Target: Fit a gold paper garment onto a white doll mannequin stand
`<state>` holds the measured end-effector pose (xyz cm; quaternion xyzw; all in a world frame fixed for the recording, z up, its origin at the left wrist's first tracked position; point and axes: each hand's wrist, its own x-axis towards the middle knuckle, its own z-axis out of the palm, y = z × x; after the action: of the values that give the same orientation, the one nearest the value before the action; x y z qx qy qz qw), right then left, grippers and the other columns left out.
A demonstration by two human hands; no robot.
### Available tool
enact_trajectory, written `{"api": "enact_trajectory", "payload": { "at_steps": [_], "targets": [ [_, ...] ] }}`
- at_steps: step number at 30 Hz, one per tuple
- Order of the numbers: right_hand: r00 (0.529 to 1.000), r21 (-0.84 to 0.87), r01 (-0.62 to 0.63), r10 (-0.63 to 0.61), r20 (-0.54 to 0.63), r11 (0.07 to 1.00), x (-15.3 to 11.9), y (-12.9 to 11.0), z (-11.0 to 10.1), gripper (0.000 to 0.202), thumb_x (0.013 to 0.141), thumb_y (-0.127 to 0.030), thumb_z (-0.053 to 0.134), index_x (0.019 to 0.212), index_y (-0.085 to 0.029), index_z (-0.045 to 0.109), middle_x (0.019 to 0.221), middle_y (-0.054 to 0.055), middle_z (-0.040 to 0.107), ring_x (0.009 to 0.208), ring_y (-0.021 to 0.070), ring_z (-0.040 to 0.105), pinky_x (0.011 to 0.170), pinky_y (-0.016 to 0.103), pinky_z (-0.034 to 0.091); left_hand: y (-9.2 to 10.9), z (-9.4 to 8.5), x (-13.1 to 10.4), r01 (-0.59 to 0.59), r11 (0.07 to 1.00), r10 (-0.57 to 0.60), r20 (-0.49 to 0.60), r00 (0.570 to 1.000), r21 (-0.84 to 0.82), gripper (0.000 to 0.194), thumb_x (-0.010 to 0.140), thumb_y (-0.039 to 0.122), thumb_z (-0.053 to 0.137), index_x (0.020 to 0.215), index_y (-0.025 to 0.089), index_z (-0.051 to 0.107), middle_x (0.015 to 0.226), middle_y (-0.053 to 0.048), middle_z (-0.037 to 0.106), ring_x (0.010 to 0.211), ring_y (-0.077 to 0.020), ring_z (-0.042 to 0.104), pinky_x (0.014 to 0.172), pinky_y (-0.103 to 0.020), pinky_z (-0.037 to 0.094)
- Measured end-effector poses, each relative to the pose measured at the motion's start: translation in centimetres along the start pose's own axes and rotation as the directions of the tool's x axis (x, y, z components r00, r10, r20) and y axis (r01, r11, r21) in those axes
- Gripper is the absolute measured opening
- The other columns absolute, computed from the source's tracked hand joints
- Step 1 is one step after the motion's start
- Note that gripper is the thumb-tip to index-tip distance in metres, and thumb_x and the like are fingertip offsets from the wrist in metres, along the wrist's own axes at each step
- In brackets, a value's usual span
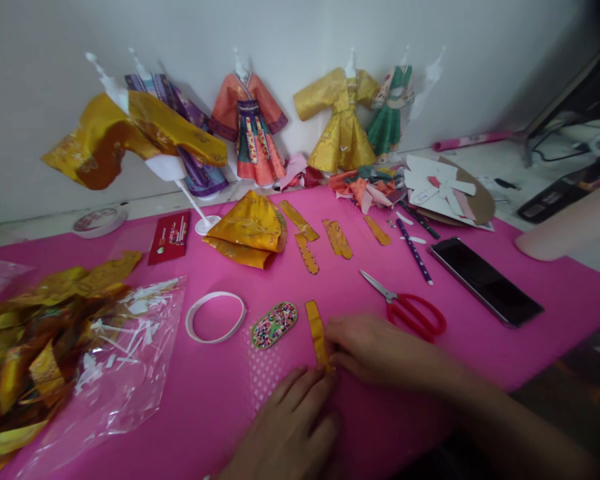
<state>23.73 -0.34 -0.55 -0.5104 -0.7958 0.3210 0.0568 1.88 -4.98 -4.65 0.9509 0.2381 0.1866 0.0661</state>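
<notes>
On the pink surface (195, 407), my left hand (297, 417) and right hand (375, 347) meet at the near end of a gold cloth strip (316, 327), apparently to steady it. My fingers bunch close there, though I cannot tell whether either grip pinches the cloth. The strip's long axis runs away from me, its far end angled slightly left.

Markings on the flat red rectangular packet (169, 238), left of the white round stand base (208, 225), were too small to read.
</notes>
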Motion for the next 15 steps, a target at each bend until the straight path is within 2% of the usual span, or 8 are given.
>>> {"api": "enact_trajectory", "payload": {
  "at_steps": [8,15],
  "targets": [
    [1.000,0.000,0.001,-0.001,-0.008,1.000,-0.15,-0.11,0.08,0.012,0.083,-0.009,0.057,0.088,-0.017,0.063,0.085,0.003,0.068,0.073,0.0167,0.056,0.063,0.028,0.032,-0.05,0.13,0.06,-0.001,1.000,0.001,0.007,1.000,0.018,0.023,0.089,0.043,0.068,0.097,0.021,0.066,0.130,-0.007,0.066,0.118,-0.0246,0.059,0.105,-0.040,0.047],
    [1.000,-0.002,0.004,-0.004,0.004,1.000,-0.05,-0.09,-0.02,0.011,0.083,-0.009,0.056,0.087,-0.017,0.063,0.085,0.003,0.068,0.073,0.0170,0.057,0.063,0.028,0.033,-0.07,0.12,0.06,-0.001,1.000,0.001,0.002,1.000,0.022,0.021,0.088,0.040,0.070,0.098,0.021,0.066,0.132,-0.007,0.065,0.118,-0.0243,0.059,0.106,-0.039,0.046]
  ]
}}
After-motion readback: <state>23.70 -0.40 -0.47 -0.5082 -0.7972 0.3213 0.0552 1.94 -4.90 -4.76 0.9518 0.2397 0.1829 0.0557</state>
